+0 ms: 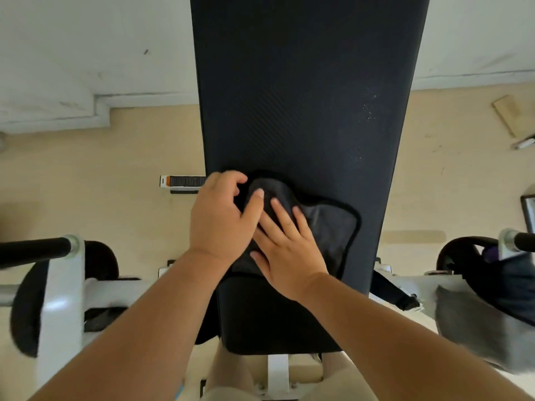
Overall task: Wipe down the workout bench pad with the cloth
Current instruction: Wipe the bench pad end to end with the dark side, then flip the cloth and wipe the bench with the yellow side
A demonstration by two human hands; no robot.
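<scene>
The far end of the bench pad (307, 82) runs off the top of the frame, and the near part of the cloth (333, 227) is covered by both hands, so its full outline cannot be made out; at the right edge a grey blurred shape (474, 328) is too smeared to identify. The pad is a long, dark, finely ribbed surface with a scatter of pale specks toward its right side, and a separate dark seat section (260, 316) lies nearer the person. The cloth is dark grey with a black stitched border, bunched at its left and lying flatter to the right, resting on the near end of the long pad just above the seat gap. The left hand (220, 221) is curled, its fingers bent around the bunched left part and its thumb laid across the fabric. The right hand (289, 247) lies flat on the cloth, fingers spread and pressing down, touching the left thumb.
</scene>
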